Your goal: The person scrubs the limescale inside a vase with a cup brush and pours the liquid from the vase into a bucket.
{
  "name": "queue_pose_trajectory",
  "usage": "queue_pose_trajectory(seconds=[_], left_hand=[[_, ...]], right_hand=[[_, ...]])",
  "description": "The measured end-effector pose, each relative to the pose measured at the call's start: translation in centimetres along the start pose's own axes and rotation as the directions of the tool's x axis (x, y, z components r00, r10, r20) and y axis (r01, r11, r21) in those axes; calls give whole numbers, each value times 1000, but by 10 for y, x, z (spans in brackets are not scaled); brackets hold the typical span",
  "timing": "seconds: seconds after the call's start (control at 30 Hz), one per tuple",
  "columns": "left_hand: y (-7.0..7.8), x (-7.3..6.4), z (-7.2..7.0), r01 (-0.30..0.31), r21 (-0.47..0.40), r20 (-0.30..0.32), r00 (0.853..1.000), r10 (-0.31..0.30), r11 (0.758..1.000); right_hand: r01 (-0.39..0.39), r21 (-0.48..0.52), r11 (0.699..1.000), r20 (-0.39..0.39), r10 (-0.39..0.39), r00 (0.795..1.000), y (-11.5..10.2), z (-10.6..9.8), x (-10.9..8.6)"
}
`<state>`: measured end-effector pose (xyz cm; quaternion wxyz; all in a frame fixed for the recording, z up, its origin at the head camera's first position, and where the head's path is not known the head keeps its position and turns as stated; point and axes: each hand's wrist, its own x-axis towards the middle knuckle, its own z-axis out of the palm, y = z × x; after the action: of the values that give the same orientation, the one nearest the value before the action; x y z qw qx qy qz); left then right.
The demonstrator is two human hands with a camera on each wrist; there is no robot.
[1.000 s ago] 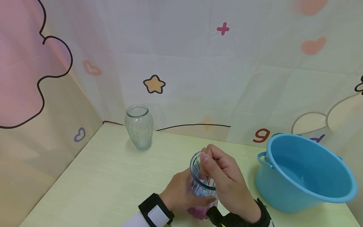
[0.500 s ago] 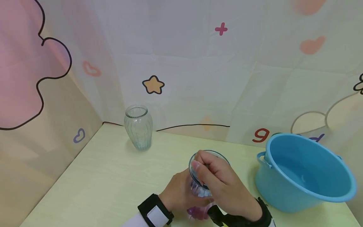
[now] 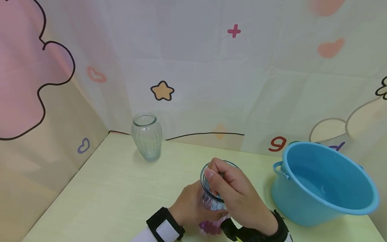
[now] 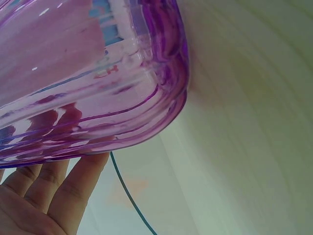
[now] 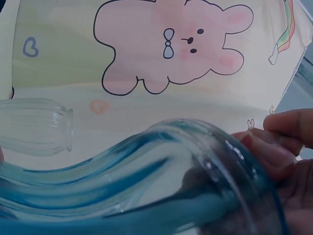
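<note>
In the head view I have the tinted vase [image 3: 212, 203] between both grips, toward the near side of the surface [image 3: 105, 188], whose near edge is out of frame. My left grip [image 3: 193, 205] is wrapped round its body; my right grip [image 3: 243, 200] is bent over the mouth, thumb and fingers curled at the rim, and I cannot tell whether they pinch anything. The clear vase [image 3: 147, 139] stands by the back-left corner, the blue bucket [image 3: 287, 201] by the right edge. From the left wrist, the fingers [image 4: 78, 188] lie against the glass side, with the purple base beyond their tips; whether it touches the surface I cannot tell. From the right wrist, the blue neck runs lengthwise toward my right grip. I judge that this long axis matters most: mouth end at the right grip, body in the left, the right nearer the opening.
</note>
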<state>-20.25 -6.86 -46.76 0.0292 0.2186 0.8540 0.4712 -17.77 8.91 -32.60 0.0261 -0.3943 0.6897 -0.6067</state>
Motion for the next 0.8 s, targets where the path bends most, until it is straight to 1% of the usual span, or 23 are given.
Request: queue_pose_trajectory(seconds=[0.13,0.27,0.37,0.43,0.6,0.73,0.8], left_hand=[[0,0,0,5,-6,-9,1000,-5,1000],[1,0,0,5,-5,-17,1000,-5,1000],[2,0,1,9,-1,-17,1000,-9,1000],[3,0,1,19,-7,-15,1000,-19,1000],[4,0,1,59,-22,-3,998,-59,998],[4,1,1,78,-33,6,997,-78,996],[4,2,1,72,-34,4,997,-72,997]], right_hand=[[9,28,1000,-35,-8,999,2,1,0],[77,62,995,-83,-72,994,4,2,0],[134,74,988,-132,-123,984,4,1,0],[140,82,987,-172,-125,977,4,0,0],[212,106,972,-250,-180,951,3,-5,-1],[326,163,931,-303,-267,915,3,-11,-2],[377,192,906,-331,-302,894,4,-14,-2]])
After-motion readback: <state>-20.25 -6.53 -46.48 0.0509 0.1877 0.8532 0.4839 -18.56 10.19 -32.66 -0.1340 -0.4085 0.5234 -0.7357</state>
